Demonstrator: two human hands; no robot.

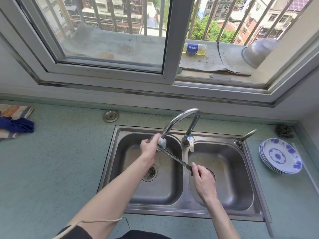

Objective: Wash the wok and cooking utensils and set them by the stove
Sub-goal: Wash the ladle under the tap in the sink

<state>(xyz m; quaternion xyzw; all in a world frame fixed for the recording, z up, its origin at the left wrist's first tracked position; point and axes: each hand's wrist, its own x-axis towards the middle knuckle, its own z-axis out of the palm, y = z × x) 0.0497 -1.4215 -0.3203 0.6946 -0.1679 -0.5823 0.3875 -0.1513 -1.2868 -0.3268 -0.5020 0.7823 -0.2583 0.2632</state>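
Observation:
A long metal cooking utensil [174, 158] slants across the double steel sink [183, 211]. Its head sits under the spout of the curved tap [181, 118], where water splashes white over it. My left hand [149, 147] grips the head end above the left basin. My right hand [202, 176] pinches the handle end over the right basin. The shape of the utensil's head is hidden by my left hand and the water. No wok is in view.
A stack of blue and white plates [280, 156] sits on the counter right of the sink, with a dark scourer [284, 131] behind it. Cloths [15, 124] lie at the far left. A small second tap [245, 137] stands at the sink's right rim. A metal cap [111, 115] sits behind the sink.

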